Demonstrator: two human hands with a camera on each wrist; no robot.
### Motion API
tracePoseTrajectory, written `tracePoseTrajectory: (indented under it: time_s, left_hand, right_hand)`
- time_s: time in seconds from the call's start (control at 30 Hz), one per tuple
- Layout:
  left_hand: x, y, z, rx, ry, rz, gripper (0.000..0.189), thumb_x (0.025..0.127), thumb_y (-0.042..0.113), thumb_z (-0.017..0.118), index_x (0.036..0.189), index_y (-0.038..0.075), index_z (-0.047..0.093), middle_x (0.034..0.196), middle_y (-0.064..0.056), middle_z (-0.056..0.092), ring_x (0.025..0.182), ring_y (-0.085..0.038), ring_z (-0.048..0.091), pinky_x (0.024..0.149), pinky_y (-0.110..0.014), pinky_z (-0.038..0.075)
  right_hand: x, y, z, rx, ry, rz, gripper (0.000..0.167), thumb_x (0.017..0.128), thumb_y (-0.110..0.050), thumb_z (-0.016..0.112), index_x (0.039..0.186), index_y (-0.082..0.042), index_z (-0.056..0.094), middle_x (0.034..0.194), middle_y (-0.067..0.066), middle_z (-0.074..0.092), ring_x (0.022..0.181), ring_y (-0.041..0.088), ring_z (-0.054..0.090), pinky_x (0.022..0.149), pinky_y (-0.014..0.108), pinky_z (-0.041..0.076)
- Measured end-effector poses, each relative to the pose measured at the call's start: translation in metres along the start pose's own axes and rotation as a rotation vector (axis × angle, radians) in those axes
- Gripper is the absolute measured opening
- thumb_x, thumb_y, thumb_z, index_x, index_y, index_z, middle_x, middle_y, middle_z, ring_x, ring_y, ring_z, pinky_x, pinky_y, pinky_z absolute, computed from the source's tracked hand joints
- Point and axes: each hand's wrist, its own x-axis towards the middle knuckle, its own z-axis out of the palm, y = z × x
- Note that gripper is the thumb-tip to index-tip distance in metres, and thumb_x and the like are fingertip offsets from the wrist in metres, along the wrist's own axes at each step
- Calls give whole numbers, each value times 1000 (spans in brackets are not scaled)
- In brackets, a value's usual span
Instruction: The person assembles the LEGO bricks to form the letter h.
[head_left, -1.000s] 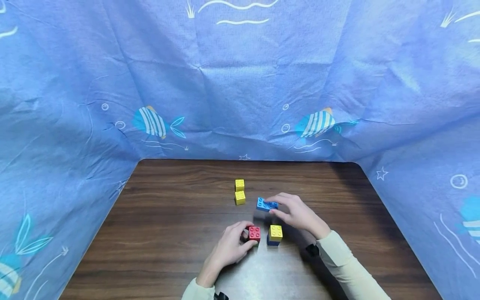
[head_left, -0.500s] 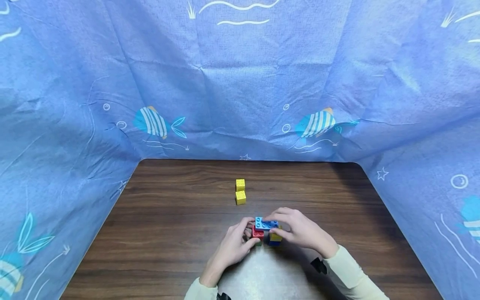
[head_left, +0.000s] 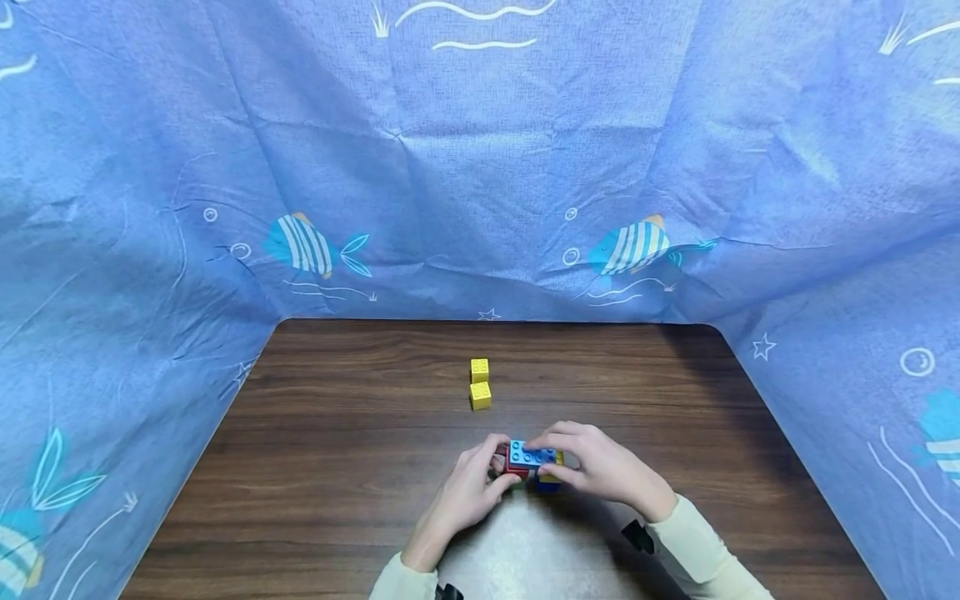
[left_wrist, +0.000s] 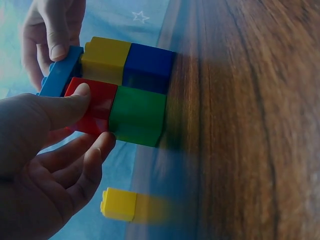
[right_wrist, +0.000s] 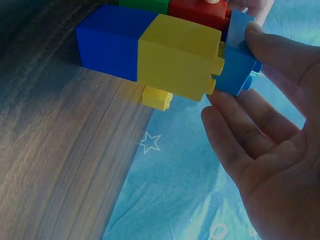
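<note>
My left hand [head_left: 465,490] grips a red toy building brick [left_wrist: 102,105] between thumb and fingers. That brick sits on a green brick [left_wrist: 137,116], which stands on the table. Right beside this stack is another one, a yellow brick [right_wrist: 177,56] on top of a dark blue brick [right_wrist: 111,46]. Thumb and fingers of my right hand [head_left: 611,473] pinch a long light blue brick [head_left: 521,455] that bridges the tops of both stacks. In the right wrist view the yellow brick's studs show beneath it, leaving a small gap there.
Farther back on the brown wooden table [head_left: 337,450] are two yellow bricks, a nearer one [head_left: 481,397] and a farther one [head_left: 479,370] just behind it. A blue cloth [head_left: 480,183] with fish prints hangs around the table's back and sides.
My right hand has brought the light blue brick from behind the stacks toward me and lowered it across their tops. My left hand stays on the red brick, shifted slightly right.
</note>
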Motion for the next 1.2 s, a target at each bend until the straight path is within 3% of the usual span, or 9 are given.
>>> tracePoseTrajectory:
  time_s: [0.33, 0.5, 0.77, 0.97, 1.2]
  left_hand:
    - [3, -1, 1, 25, -20, 4, 37, 91, 17, 77, 122, 12, 57, 98, -3, 71, 82, -3, 65, 72, -21, 54]
    - [4, 0, 2, 0, -43, 11, 36, 92, 17, 76, 123, 13, 57, 107, -6, 72, 87, -7, 68, 76, -25, 57]
    - [3, 0, -1, -11, -49, 2, 38, 94, 21, 74, 127, 15, 58, 113, -5, 72, 91, -9, 69, 77, -25, 56]
    - [1, 1, -3, -4, -74, -46, 38, 100, 45, 62, 130, 21, 58, 106, 3, 70, 89, -4, 63, 73, -22, 52]
    - [3, 3, -3, -26, -93, -27, 43, 106, 45, 48, 135, 15, 56, 104, 2, 70, 85, -6, 63, 71, -23, 51]
  right_hand:
    - [-2, 2, 3, 21, -1, 5, 31, 93, -21, 76, 123, -19, 71, 111, -5, 69, 94, 5, 65, 74, 28, 58]
    - [-4, 2, 3, 5, 0, 4, 31, 93, -21, 75, 124, -18, 72, 111, -4, 70, 95, 6, 66, 74, 31, 59]
    - [-2, 4, 4, -20, 33, -35, 31, 91, -19, 77, 122, -15, 74, 108, -3, 71, 91, 7, 66, 74, 23, 56]
    - [-1, 1, 4, -5, 22, -27, 31, 91, -18, 77, 122, -13, 75, 104, -3, 72, 84, 6, 65, 70, 18, 53]
    - [-1, 2, 4, -14, 43, -31, 32, 89, -18, 79, 121, -12, 75, 104, -2, 72, 84, 2, 64, 70, 14, 51]
